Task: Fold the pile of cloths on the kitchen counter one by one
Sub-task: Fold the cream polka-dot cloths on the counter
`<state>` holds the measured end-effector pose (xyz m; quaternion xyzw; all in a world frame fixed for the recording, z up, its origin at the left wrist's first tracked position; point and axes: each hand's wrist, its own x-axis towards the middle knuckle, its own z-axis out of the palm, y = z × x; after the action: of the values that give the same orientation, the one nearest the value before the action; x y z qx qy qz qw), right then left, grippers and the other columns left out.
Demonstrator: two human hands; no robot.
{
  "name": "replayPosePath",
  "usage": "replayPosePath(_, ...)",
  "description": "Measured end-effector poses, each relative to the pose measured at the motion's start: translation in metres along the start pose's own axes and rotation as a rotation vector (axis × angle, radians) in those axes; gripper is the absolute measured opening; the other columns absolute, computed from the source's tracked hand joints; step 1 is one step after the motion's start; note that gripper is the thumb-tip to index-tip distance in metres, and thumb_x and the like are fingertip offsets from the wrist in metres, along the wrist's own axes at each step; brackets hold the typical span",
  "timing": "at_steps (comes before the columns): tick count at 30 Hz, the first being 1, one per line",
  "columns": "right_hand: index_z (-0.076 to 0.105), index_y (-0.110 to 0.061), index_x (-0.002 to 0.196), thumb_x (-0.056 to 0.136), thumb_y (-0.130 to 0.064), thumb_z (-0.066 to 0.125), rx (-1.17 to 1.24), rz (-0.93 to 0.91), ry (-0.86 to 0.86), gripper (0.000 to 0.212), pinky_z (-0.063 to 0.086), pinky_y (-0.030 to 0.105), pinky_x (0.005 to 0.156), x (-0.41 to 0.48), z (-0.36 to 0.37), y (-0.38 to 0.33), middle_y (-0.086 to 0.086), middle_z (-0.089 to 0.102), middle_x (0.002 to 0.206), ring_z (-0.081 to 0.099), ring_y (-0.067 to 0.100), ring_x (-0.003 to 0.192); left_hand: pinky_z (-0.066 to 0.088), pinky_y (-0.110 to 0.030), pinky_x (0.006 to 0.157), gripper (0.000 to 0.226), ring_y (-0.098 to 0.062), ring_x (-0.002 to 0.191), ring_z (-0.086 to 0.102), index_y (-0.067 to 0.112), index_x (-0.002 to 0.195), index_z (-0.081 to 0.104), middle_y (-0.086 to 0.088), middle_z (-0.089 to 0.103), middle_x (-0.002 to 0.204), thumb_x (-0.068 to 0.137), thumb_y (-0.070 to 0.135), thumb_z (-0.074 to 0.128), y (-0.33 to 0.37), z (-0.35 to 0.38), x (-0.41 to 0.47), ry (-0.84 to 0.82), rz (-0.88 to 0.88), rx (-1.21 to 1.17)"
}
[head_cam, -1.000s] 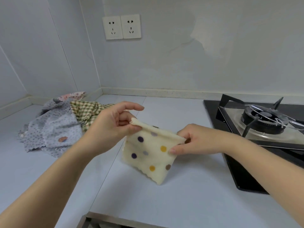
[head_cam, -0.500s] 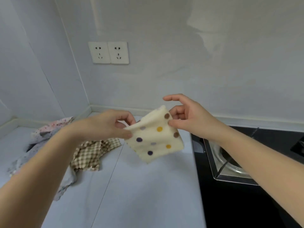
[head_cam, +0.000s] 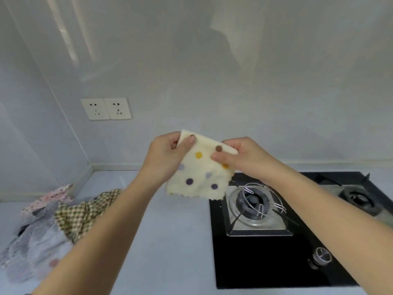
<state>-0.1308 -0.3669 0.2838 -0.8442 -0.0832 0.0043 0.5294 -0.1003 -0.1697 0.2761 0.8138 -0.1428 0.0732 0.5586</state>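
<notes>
- L hand (head_cam: pixel 168 158) + R hand (head_cam: pixel 244 158) each pinch a top corner of dotted cloth (head_cam: pixel 200 177), thumbs in front.
- Cloth hangs in air over counter (head_cam: pixel 170 241); lower R corner overlaps stove (head_cam: pixel 265 262) edge in view.
- Pile (head_cam: pixel 53 226) on counter far L, well apart.
- Sockets (head_cam: pixel 106 109) on wall behind.

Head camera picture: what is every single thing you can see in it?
spotty cloth: 1, cream with coloured dots, held up in the air
checked cloth: 1, green and cream, pile at left
grey cloths: cannot count, bluish grey, same pile
pink cloth: 1, flowery pink, back of pile
sockets: 2, white, wall
hob: 1, black, right
burners: 2, dark, on hob
knob: 1, silver, hob's front
counter: 1, pale grey, under everything
left hand: 1, pinching cloth's top left corner
right hand: 1, pinching its top right
</notes>
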Motion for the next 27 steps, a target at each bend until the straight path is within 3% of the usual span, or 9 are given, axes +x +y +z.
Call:
replayPosePath(4,0.071,-0.013,0.096,0.090,-0.021,0.065,0.353,0.078,0.183,0.012,0.056,0.035,0.076,-0.036,-0.057,0.013,0.004,0.074,0.090,0.068,0.019,0.084,0.040,-0.031,0.059,0.037,-0.017,0.063,0.052,-0.003,0.081,0.061,-0.024,0.063,0.076,0.096,0.031,0.055,0.033,0.062,-0.014,0.125,0.007,-0.085)
replayPosePath(6,0.070,-0.017,0.098,0.094,-0.029,0.059,0.473,0.132,0.257,0.016,0.056,0.038,0.077,-0.058,-0.079,0.026,0.002,0.074,0.093,0.069,0.021,0.087,0.038,-0.029,0.057,0.038,-0.015,0.062,0.050,-0.003,0.082,0.057,-0.022,0.060,0.074,0.098,0.031,0.051,0.055,0.106,-0.028,0.171,0.004,-0.130)
replayPosePath(10,0.053,-0.016,0.073,0.101,-0.035,0.045,0.219,0.102,0.628,0.035,0.042,0.015,0.047,-0.112,-0.126,0.060,0.002,0.056,0.069,0.055,0.014,0.061,0.030,-0.029,0.050,0.040,-0.013,0.052,0.035,0.006,0.071,0.044,0.000,0.042,0.059,0.100,0.034,0.045,0.097,0.209,-0.064,0.206,-0.031,-0.084)
replayPosePath(12,0.041,-0.018,0.065,0.103,-0.030,0.043,0.018,0.030,0.758,0.040,0.031,0.013,0.044,-0.137,-0.155,0.080,-0.003,0.043,0.060,0.041,0.009,0.053,0.027,-0.029,0.050,0.041,-0.012,0.051,0.030,0.014,0.066,0.039,0.004,0.036,0.056,0.101,0.035,0.043,0.112,0.254,-0.079,0.200,-0.040,-0.046)
replayPosePath(17,0.045,-0.014,0.067,0.102,-0.033,0.041,-0.112,0.079,0.830,0.040,0.033,0.023,0.051,-0.184,-0.232,0.126,0.001,0.046,0.061,0.043,0.012,0.055,0.030,-0.029,0.050,0.029,-0.012,0.050,0.033,0.019,0.085,0.058,0.002,0.040,0.057,0.102,0.034,0.039,0.144,0.348,-0.090,0.128,-0.010,-0.043)
replayPosePath(20,0.062,-0.012,0.087,0.098,-0.046,0.046,0.176,0.313,0.754,0.040,0.051,0.030,0.048,-0.206,-0.293,0.151,0.011,0.067,0.081,0.067,0.027,0.073,0.026,-0.020,0.046,0.034,-0.006,0.045,0.031,0.015,0.075,0.052,0.005,0.035,0.056,0.102,0.031,0.041,0.165,0.408,-0.081,0.082,0.021,-0.118)
replayPosePath(22,0.067,-0.017,0.093,0.095,-0.047,0.052,0.374,0.451,0.670,0.033,0.060,0.042,0.065,-0.221,-0.329,0.169,0.009,0.074,0.087,0.071,0.029,0.079,0.026,-0.019,0.045,0.036,-0.006,0.046,0.032,0.007,0.076,0.053,0.004,0.036,0.057,0.102,0.029,0.042,0.176,0.446,-0.075,0.068,0.040,-0.152)
replayPosePath(24,0.067,-0.015,0.091,0.096,-0.039,0.053,0.337,0.431,0.697,0.028,0.058,0.039,0.064,-0.230,-0.355,0.194,0.008,0.074,0.085,0.070,0.025,0.075,0.026,-0.019,0.045,0.041,-0.006,0.048,0.031,-0.001,0.077,0.051,0.001,0.036,0.058,0.101,0.031,0.043,0.180,0.486,-0.071,0.070,0.051,-0.191)
replayPosePath(27,0.062,-0.004,0.086,0.099,-0.034,0.049,0.151,0.341,0.836,0.036,0.048,0.029,0.053,-0.236,-0.396,0.233,0.018,0.067,0.083,0.063,0.024,0.068,0.027,-0.021,0.047,0.041,-0.007,0.049,0.031,0.004,0.073,0.048,0.001,0.037,0.057,0.099,0.035,0.044,0.187,0.550,-0.066,0.074,0.040,-0.216)
